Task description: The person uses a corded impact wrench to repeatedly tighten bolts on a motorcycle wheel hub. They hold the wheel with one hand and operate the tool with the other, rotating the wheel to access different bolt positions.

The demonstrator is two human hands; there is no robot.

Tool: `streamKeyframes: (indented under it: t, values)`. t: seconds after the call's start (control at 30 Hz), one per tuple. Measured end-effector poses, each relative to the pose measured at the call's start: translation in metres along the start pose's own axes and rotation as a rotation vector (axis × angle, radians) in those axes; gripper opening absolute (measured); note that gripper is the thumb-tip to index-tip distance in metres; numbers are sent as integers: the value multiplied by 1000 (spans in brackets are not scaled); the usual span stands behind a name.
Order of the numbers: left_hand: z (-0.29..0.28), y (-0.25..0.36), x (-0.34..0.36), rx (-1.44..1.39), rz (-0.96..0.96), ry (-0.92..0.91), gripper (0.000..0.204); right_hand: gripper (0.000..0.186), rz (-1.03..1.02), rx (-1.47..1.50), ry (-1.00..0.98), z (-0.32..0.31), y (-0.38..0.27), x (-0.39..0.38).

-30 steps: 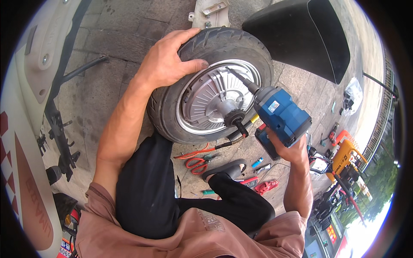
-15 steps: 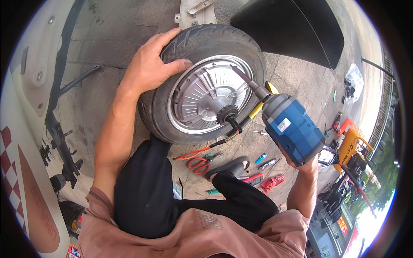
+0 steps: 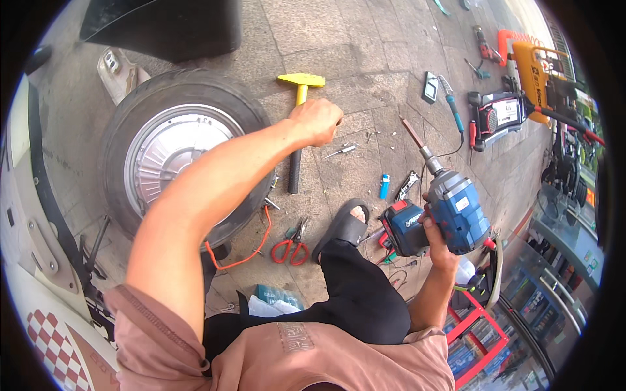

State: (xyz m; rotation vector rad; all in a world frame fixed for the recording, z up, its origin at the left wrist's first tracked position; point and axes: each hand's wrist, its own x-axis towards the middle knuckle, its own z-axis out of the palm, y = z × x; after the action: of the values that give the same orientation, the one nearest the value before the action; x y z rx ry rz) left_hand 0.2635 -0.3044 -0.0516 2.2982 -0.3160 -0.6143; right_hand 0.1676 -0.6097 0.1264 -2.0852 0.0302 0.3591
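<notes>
Right fingers (image 3: 429, 225) grip a white-labelled blue driver (image 3: 462, 225).

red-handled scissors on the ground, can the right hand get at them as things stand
Probably not: the right hand is taken up with the blue power tool, and the black-trousered leg and sandal lie between it and the scissors.

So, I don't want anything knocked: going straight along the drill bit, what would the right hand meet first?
The way looks free for the right hand and drill over the paving; depth is unclear.
</notes>
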Motion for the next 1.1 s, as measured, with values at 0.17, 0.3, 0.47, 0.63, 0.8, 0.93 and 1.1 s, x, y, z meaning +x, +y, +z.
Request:
streamKeyframes:
  t: [0.17, 0.3, 0.47, 0.63, 0.8, 0.93, 1.1]
  values:
    - [115, 13, 67, -206, -173, 113, 21, 34, 36, -32, 119, -26, 54, -33]
    - [174, 45, 98, -166, -131, 227, 28, 43, 73, 91, 285, -25, 73, -46]
    - [203, 50, 119, 69, -182, 283, 19, 46, 154, 311, 361, -29, 82, -59]
    - [220, 43, 115, 252, -117, 225, 18, 46, 123, 202, 389, -35, 93, -63]
    - [197, 57, 114, 295, -86, 254, 21, 39, 96, 124, 346, -35, 95, -54]
    - [133, 92, 96, -138, -80, 363, 16, 37, 17, 96, 217, -33, 93, -39]
    - [-11, 88, -1, -753, -123, 203, 23, 48, 27, 315, 11, -2, 59, -20]
